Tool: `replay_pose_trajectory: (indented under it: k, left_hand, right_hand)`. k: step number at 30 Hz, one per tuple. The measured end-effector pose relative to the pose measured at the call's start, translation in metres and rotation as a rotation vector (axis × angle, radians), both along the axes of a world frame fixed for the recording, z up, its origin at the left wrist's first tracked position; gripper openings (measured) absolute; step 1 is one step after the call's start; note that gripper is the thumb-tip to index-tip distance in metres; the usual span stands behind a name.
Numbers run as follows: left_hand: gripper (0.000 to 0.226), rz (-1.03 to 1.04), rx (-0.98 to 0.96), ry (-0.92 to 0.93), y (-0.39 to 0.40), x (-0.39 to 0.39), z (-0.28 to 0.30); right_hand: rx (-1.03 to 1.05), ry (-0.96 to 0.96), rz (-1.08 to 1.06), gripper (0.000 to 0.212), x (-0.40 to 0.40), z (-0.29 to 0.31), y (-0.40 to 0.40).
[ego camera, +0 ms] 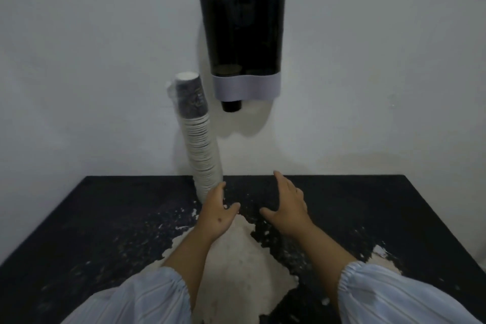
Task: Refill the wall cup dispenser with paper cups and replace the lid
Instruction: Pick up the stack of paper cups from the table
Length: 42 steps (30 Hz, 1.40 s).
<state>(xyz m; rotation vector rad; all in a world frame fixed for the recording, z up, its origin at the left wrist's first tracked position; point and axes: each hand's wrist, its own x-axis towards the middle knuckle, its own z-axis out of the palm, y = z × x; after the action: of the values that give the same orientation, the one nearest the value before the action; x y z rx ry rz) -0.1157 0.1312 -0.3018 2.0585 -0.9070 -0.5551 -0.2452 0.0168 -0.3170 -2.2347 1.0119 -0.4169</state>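
Both hands are stretched forward over the black table [368, 218], and neither holds anything. The left hand [218, 212] has its fingers straight and relaxed, thumb spread to the side, and its fingertips are at the foot of the stack of paper cups [200, 137]; I cannot tell if they already touch it or are only just beside it. The right hand [288, 208] is also open, its palm turned inward toward the left hand, and nothing is between the two.

The stack stands just ahead of the left hand, a little to its left, and well apart from the right hand, so the left hand is clearly the nearer one. Its long axis is close to vertical, but the top tilts away to the left and seems to rest against the wall.

The wall cup dispenser [243, 42] hangs above and beyond both hands, almost straight ahead between them. One dark cup [231, 106] shows at its lower opening. The top is out of clear view, so I cannot tell about the lid.

In my judgement the refill is not yet begun, and the next move is to take the stack near its base with the left hand, then carry it up and to the right.
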Motion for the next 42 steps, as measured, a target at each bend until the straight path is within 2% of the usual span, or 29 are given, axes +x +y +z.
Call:
replay_pose_trajectory:
  k: [11,16,20,25,30,42]
  left_hand:
    - [0.073,0.025,-0.202,-0.121,0.002,0.092,0.032]
    - [0.081,-0.034,-0.295,-0.093,-0.009,0.122,0.037]
    - [0.087,-0.118,-0.35,-0.04,-0.021,0.14,0.033]
    - [0.098,-0.234,-0.372,0.069,-0.028,0.152,0.023]
    - [0.11,-0.184,-0.273,0.059,-0.033,0.159,0.016]
    - [0.105,-0.143,-0.245,0.097,-0.008,0.134,0.021]
  right_hand:
    - [-0.005,-0.208,0.157,0.094,0.117,0.044,0.007]
    - [0.01,-0.374,0.221,0.071,0.152,0.061,0.005]
    - [0.068,-0.454,0.212,0.07,0.176,0.057,-0.002]
    - [0.193,-0.501,0.22,0.074,0.19,0.043,-0.006]
    - [0.238,-0.543,0.258,0.068,0.197,0.04,-0.002]
    - [0.32,-0.583,0.309,0.06,0.165,0.048,0.017]
